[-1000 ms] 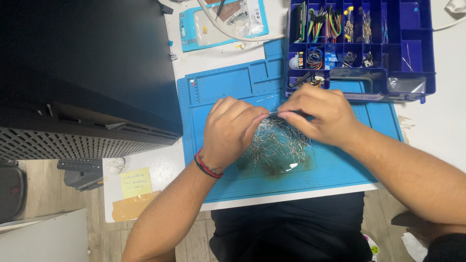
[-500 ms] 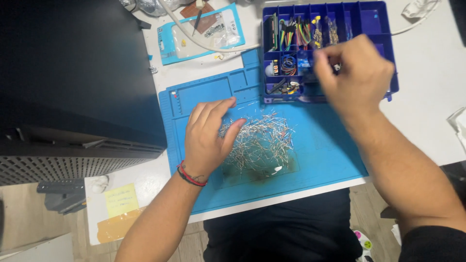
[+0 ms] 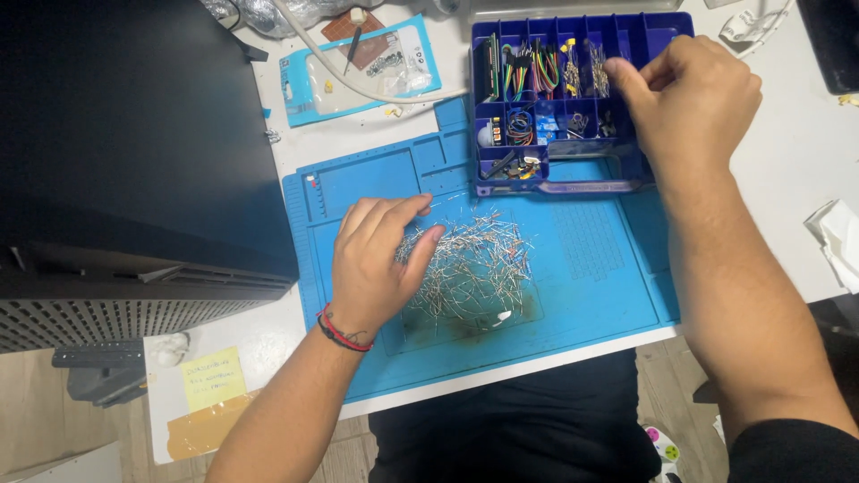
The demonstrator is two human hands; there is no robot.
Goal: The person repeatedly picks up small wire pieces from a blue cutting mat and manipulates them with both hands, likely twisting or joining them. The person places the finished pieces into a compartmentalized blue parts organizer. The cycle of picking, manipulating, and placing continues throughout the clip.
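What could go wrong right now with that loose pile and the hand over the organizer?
1. The pile of wire-leaded components lies loose on the blue work mat; the left hand resting on its edge might scatter pieces.
2. The right hand pinches over the blue compartment organizer; a small part may drop into the wrong compartment.
3. The tangled leads may snag and drag neighbours along.
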